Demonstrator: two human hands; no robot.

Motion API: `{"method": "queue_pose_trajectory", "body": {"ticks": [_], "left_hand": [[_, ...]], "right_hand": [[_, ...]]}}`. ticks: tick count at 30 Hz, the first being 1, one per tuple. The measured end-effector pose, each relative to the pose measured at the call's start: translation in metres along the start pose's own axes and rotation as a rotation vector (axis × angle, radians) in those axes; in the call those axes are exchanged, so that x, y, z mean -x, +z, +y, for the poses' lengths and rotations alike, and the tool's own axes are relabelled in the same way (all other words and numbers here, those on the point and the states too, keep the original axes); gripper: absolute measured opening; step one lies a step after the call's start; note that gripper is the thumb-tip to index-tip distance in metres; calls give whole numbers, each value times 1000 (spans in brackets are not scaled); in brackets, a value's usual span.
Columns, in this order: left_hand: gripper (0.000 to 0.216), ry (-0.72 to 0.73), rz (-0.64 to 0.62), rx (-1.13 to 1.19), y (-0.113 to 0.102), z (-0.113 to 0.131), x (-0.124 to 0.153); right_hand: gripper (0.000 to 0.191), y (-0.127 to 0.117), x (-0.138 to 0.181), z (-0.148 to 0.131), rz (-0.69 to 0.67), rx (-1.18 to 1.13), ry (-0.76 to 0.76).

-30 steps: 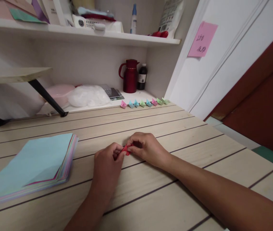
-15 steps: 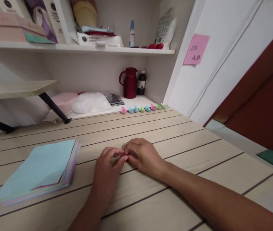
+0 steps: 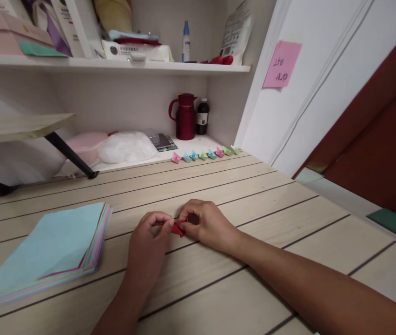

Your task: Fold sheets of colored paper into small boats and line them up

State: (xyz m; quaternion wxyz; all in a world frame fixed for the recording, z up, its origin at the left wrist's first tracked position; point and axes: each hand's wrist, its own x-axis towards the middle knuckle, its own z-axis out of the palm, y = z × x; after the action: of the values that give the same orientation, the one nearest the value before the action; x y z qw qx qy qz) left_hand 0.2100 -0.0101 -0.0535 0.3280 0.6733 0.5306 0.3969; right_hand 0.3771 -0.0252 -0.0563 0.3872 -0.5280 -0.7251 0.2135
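Observation:
A small piece of folded red paper is pinched between my two hands, just over the middle of the wooden table. My left hand grips its left end between thumb and fingertips. On the other side, my right hand holds the right end in a closed pinch. My fingers cover part of the paper, so its full shape is hidden. To the left lies a stack of coloured paper sheets, light blue on top.
Several small folded paper boats in pink, blue and green line the table's back edge. Behind them stand a dark red jug and a dark bottle. A small raised wooden shelf on black legs occupies the back left.
The hands have drawn slightly apart at the fingertips, and more of the red paper shows between them. The whole view has shifted a little.

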Motion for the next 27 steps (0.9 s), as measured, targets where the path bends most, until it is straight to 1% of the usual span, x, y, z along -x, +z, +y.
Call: {"method": "queue_pose_trajectory", "body": {"ticks": [4, 7, 10, 13, 17, 22, 24, 27], "left_hand": [[8, -5, 6, -45, 3, -4, 0], [3, 91, -48, -84, 6, -12, 0], [10, 203, -71, -132, 9, -18, -1], [15, 259, -69, -173, 9, -19, -1], [17, 290, -113, -330, 6, -16, 0], [17, 284, -123, -547, 3, -10, 2], [18, 272, -122, -598, 2, -9, 3], [14, 279, -146, -604, 2, -9, 4]], "right_hand": [[12, 0, 0, 0, -13, -1, -5], [14, 0, 0, 1, -14, 65, -71], [14, 1, -1, 1, -16, 144, -132], [14, 1, 0, 1, -15, 184, -144], [13, 2, 0, 2, 7, 165, -99], [13, 3, 0, 3, 34, 135, 36], [12, 3, -1, 5, 48, 101, 74], [11, 4, -1, 7, 45, 40, 74]]}}
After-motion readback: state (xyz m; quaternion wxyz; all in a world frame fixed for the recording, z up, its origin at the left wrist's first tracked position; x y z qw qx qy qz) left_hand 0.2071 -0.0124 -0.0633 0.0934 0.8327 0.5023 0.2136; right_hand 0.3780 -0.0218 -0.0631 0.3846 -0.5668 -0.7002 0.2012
